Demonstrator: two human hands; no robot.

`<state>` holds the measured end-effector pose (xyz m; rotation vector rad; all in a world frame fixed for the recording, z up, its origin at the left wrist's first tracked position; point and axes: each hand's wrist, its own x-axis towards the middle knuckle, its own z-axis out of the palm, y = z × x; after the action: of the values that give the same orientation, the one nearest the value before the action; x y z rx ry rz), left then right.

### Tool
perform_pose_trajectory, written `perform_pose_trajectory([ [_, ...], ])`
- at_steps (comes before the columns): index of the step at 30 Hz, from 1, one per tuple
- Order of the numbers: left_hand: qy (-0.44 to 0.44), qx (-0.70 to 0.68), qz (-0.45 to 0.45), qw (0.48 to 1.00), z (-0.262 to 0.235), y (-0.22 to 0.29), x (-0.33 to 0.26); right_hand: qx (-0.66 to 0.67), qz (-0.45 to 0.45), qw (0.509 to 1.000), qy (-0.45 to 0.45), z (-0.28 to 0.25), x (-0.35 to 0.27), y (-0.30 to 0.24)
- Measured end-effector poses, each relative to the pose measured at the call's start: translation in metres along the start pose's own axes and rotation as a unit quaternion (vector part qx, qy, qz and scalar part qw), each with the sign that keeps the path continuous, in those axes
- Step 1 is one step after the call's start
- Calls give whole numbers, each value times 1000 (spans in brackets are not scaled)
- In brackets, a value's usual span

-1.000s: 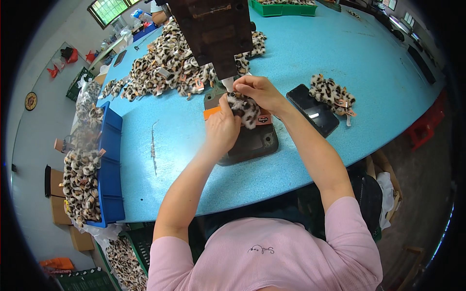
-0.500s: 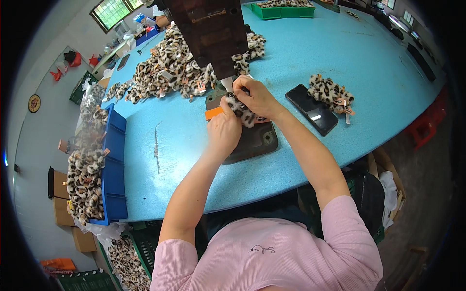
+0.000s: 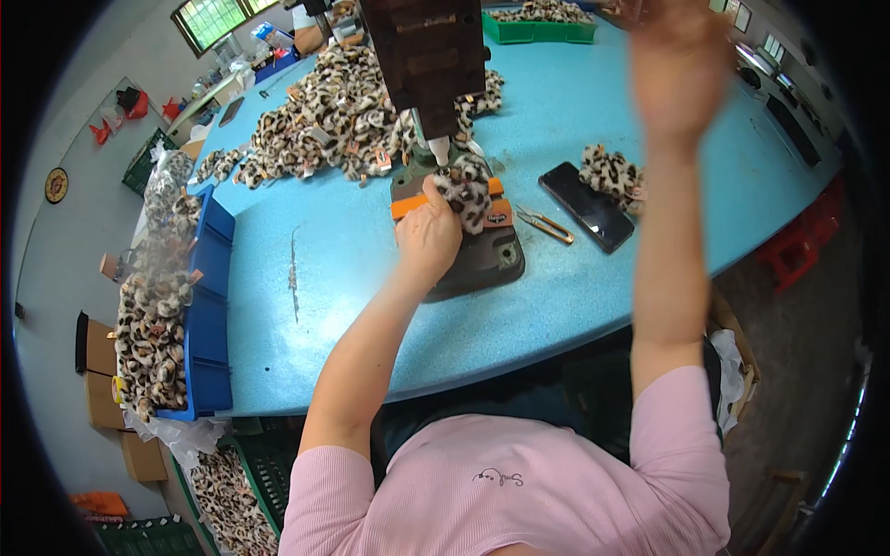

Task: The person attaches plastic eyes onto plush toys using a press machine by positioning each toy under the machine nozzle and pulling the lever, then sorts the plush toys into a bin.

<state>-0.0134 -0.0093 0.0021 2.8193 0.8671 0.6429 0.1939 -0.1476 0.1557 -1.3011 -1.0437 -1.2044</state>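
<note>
My left hand (image 3: 429, 236) grips a small leopard-print plush piece (image 3: 469, 196) with its thumb and fingers, right under the white tip (image 3: 439, 148) of a dark press (image 3: 422, 56). The plush lies over the orange strip (image 3: 408, 206) on the press's base (image 3: 482, 271), and an orange tag (image 3: 499, 215) shows beside it. My right hand (image 3: 681, 79) is raised at the far right, away from the press. Motion smears it, so its fingers and anything in them cannot be made out. Yellow-handled thread snips (image 3: 547, 225) lie beside the base.
A heap of leopard-print plush pieces (image 3: 324, 116) lies behind and left of the press. A black phone (image 3: 586, 206) and a small plush bunch (image 3: 610, 171) lie to the right. A blue bin (image 3: 211, 306) of plush stands at the left edge, a green tray (image 3: 542, 33) at the back.
My right hand has let go of the plush at the press and swung up to the far right. The snips have come into sight. My left hand stays on the plush.
</note>
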Motion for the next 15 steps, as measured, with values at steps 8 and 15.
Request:
perform_pose_trajectory([
  [8,-1,-19,-11,1000,2,-15,-7,509,-32,855,-96,-78,-46,-82],
  [15,17,-120,6,993,2,-2,-8,124,370,895,-216,-44,-104,-42],
])
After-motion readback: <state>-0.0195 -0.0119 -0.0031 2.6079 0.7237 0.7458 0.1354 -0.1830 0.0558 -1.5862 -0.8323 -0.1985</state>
